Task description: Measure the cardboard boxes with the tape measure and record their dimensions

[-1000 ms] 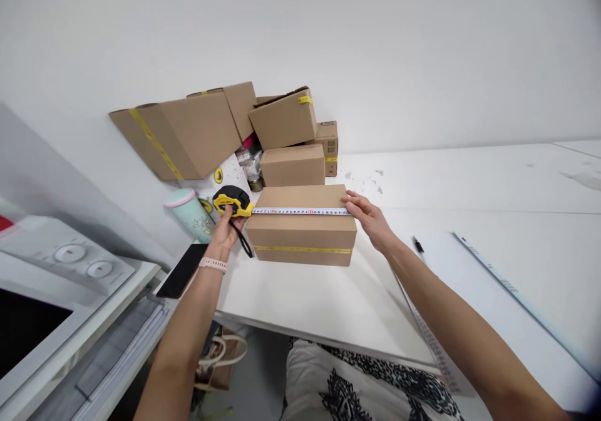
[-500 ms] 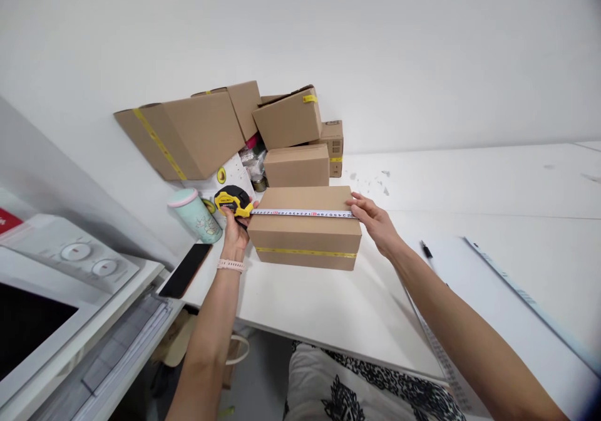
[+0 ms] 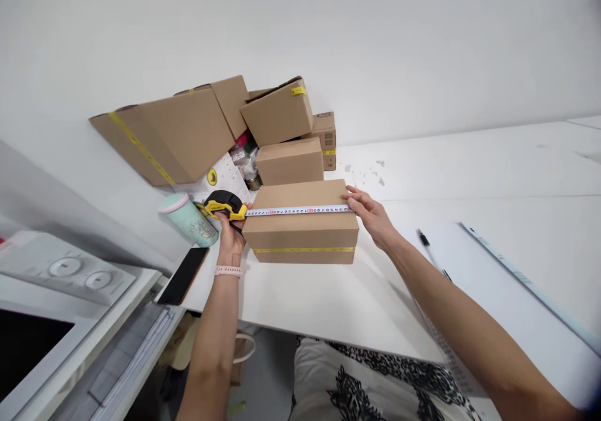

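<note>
A brown cardboard box [image 3: 300, 236] with a yellow tape stripe sits on the white table [image 3: 328, 302]. A white measuring tape blade [image 3: 298, 210] lies stretched across the box's top front edge. My left hand [image 3: 230, 236] is closed around the yellow-and-black tape measure case [image 3: 223, 203] at the box's left end. At the right end, my right hand [image 3: 370, 214] pinches the end of the blade against the box's corner.
Several cardboard boxes [image 3: 277, 117] are piled against the wall behind. A mint green cup [image 3: 188, 218] and a black phone [image 3: 182, 275] lie left of the box. A pen [image 3: 425, 239] and a long ruler [image 3: 521, 277] rest at right. A white machine [image 3: 56, 296] stands at far left.
The tape stays stretched over the box with both hands holding. My left hand and the case have shifted slightly left and lower; the camera view moved a little.
</note>
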A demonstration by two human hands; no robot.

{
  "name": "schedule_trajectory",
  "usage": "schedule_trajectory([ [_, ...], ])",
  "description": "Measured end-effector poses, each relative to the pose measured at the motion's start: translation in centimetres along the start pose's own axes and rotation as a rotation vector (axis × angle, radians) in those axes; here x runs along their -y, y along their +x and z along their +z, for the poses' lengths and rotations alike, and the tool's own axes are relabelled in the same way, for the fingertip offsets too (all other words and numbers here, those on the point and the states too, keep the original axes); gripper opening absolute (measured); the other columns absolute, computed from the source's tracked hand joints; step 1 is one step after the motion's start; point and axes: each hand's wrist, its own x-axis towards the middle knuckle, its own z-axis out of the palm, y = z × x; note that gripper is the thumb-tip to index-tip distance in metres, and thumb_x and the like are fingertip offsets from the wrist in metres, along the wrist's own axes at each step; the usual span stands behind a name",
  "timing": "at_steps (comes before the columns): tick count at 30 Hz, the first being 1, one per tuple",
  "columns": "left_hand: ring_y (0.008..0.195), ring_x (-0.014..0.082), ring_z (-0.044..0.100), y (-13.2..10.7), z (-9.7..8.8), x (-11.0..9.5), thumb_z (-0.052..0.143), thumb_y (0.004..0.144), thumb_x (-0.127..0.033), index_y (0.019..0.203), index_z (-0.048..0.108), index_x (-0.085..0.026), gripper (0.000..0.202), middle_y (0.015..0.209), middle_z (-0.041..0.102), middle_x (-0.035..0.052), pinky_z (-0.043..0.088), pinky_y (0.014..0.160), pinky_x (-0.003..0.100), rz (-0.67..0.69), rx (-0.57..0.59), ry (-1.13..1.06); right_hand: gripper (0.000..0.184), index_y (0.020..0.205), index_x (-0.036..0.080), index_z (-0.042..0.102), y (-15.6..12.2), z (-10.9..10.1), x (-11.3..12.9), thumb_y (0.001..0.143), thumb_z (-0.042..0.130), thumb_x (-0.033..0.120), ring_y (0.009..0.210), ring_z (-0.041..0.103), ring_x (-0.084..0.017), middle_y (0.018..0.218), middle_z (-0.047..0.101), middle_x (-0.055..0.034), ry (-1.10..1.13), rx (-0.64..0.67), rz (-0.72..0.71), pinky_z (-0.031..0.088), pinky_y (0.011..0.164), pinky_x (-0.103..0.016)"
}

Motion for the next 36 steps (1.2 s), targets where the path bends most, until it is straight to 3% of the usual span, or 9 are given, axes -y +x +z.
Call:
schedule_trajectory([
  [6,0.109,0.0267,0.071,-4.0,1.0,0.4,0.061,0.08,-0.077,0.094,0.076,-0.011,0.07,0.098,0.079,0.0148,0.056,0.096,0.034,-0.017,-0.004,0.018,0.032,0.1,0.027,0.076,-1.3,-1.7,0.1,0.082,0.07,0.053,0.144,0.043,-0.03,0.156,0.049,-0.004,0.054,-0.061,0.02,0.036,0.116,-0.047],
  [14,0.101,0.0233,0.074,-10.5,3.0,2.2,0.059,0.08,-0.08,0.094,0.077,-0.015,0.069,0.099,0.079,0.0107,0.06,0.086,0.027,-0.052,0.005,0.041,0.024,0.098,0.028,0.074,-8.0,-6.2,2.8,0.086,0.067,0.048,0.144,0.042,-0.032,0.157,0.048,-0.0016,0.008,-0.155,0.076,0.036,0.115,-0.049],
  [20,0.104,0.0227,0.073,-11.7,3.9,2.7,0.054,0.079,-0.083,0.091,0.077,-0.019,0.069,0.094,0.08,0.0059,0.061,0.082,0.025,-0.043,0.02,0.109,0.024,0.098,0.027,0.073,-10.1,-7.7,3.6,0.087,0.065,0.048,0.141,0.045,-0.031,0.156,0.049,-0.002,-0.02,-0.16,0.052,0.041,0.109,-0.045],
  [23,0.098,0.0204,0.074,-11.8,4.2,2.4,0.057,0.081,-0.08,0.088,0.077,-0.022,0.062,0.093,0.08,0.0023,0.061,0.083,0.027,-0.02,0.034,0.11,0.03,0.104,0.027,0.071,-9.9,-7.9,3.9,0.086,0.067,0.05,0.12,0.059,-0.027,0.136,0.063,-0.0069,-0.043,-0.185,0.1,0.049,0.094,-0.041],
  [26,0.089,0.0197,0.075,-12.5,4.7,1.7,0.064,0.077,-0.079,0.086,0.077,-0.022,0.06,0.086,0.079,0.001,0.061,0.085,0.031,0.072,0.005,0.088,0.04,0.105,0.024,0.069,-10.2,-8.3,5.2,0.08,0.073,0.055,0.083,0.061,-0.019,0.096,0.069,-0.0052,-0.133,-0.245,0.162,0.049,0.073,-0.035],
  [29,0.086,0.0191,0.073,-14.1,5.8,0.5,0.071,0.068,-0.081,0.084,0.076,-0.022,0.062,0.081,0.076,-0.0006,0.06,0.09,0.034,0.203,0.0,0.048,0.037,0.082,0.021,0.068,-11.1,-8.7,7.8,0.08,0.073,0.058,0.062,0.049,-0.013,0.07,0.059,-0.0003,-0.195,-0.132,0.186,0.041,0.058,-0.03],
  [32,0.087,0.019,0.071,-16.8,7.1,-0.8,0.072,0.064,-0.082,0.082,0.075,-0.026,0.058,0.08,0.074,-0.0048,0.058,0.095,0.036,0.362,0.015,0.041,0.037,0.078,0.021,0.068,-11.6,-8.9,10.5,0.081,0.073,0.057,0.055,0.042,-0.011,0.061,0.052,0.0019,-0.174,-0.005,0.165,0.034,0.051,-0.028],
  [34,0.092,0.0197,0.071,-19.2,7.3,-1.2,0.074,0.062,-0.081,0.082,0.075,-0.029,0.056,0.083,0.075,-0.0078,0.057,0.099,0.037,0.471,0.0,0.056,0.033,0.084,0.022,0.069,-10.7,-8.8,11.7,0.082,0.074,0.054,0.055,0.041,-0.01,0.063,0.053,0.0018,-0.15,-0.023,0.086,0.032,0.051,-0.028],
  [36,0.1,0.0211,0.071,-22.0,6.5,-0.9,0.077,0.062,-0.078,0.09,0.076,-0.032,0.053,0.094,0.077,-0.0098,0.058,0.099,0.037,0.493,-0.02,0.09,0.029,0.09,0.022,0.07,-8.6,-8.4,12.0,0.084,0.073,0.051,0.057,0.042,-0.01,0.068,0.054,0.0015,-0.111,-0.065,0.007,0.035,0.053,-0.028],
])
